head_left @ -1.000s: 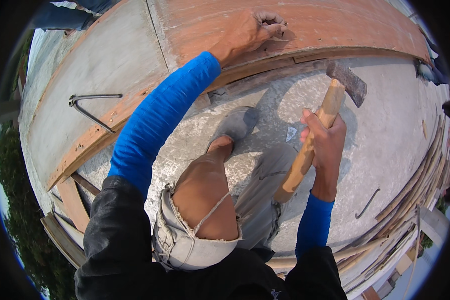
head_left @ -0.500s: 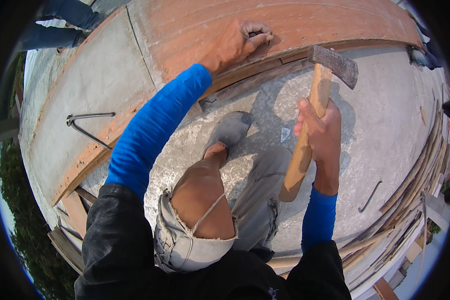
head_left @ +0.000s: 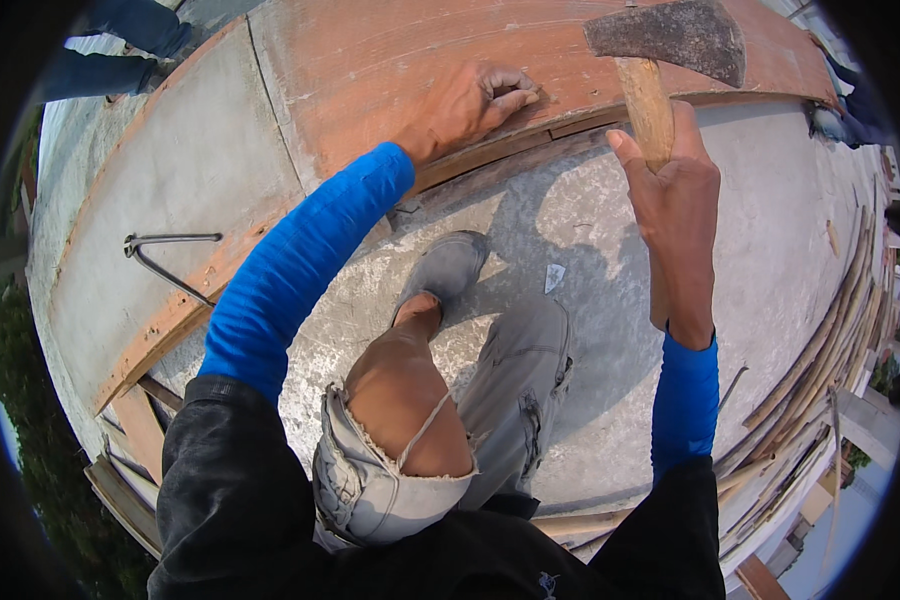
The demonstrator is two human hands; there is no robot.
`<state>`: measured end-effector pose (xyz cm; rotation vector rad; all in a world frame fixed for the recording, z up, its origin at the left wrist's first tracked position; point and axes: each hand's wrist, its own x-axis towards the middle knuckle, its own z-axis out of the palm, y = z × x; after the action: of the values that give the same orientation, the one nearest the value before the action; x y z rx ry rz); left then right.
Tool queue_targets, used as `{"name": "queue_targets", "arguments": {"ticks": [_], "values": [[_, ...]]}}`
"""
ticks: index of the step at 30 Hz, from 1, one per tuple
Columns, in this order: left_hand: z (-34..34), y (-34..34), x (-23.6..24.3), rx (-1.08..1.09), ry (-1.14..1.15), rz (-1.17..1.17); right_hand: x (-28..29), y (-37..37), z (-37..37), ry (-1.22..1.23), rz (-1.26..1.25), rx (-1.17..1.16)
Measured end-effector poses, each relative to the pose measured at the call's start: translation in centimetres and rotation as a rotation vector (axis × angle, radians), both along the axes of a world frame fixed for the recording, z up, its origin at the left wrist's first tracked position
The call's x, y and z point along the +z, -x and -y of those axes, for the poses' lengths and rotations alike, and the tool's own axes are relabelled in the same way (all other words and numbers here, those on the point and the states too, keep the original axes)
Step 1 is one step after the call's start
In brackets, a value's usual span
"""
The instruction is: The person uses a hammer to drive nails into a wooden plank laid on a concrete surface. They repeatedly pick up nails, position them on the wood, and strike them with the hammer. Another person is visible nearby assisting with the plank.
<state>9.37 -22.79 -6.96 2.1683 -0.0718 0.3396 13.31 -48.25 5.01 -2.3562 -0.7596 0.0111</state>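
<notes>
My left hand [head_left: 480, 105] rests on the orange wooden board [head_left: 370, 50] near its front edge, fingers pinched around something small that I cannot make out. My right hand [head_left: 670, 190] grips the wooden handle of a hatchet [head_left: 660, 40], whose dark, rusty head is raised over the right part of the board, right of my left hand. Metal pincers [head_left: 145, 245] lie open on the grey panel [head_left: 170, 150] to the left, by my blue-sleeved forearm.
My legs and grey shoe [head_left: 445, 270] are on the concrete floor [head_left: 770, 280]. A co-worker's legs [head_left: 120, 65] show at top left, another person [head_left: 840, 105] at far right. A bent metal bar [head_left: 732, 388] and piled wooden strips [head_left: 820, 340] lie at right; loose planks [head_left: 140, 430] at lower left.
My right hand has lifted the hatchet up and to the right, and its head has swung higher. My left hand stays pinched at the board, shifting slightly in view.
</notes>
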Motion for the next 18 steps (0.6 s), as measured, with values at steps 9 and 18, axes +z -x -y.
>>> {"name": "queue_targets", "arguments": {"ticks": [9,18], "values": [[0.3,-0.8,-0.4,-0.008,0.056,0.082,-2.7,-0.2,1.2,0.076,-0.107,-0.003],[0.4,-0.3,0.3,0.012,0.324,-0.027,-9.8,5.2,0.5,-1.139,-0.821,-0.617]]}}
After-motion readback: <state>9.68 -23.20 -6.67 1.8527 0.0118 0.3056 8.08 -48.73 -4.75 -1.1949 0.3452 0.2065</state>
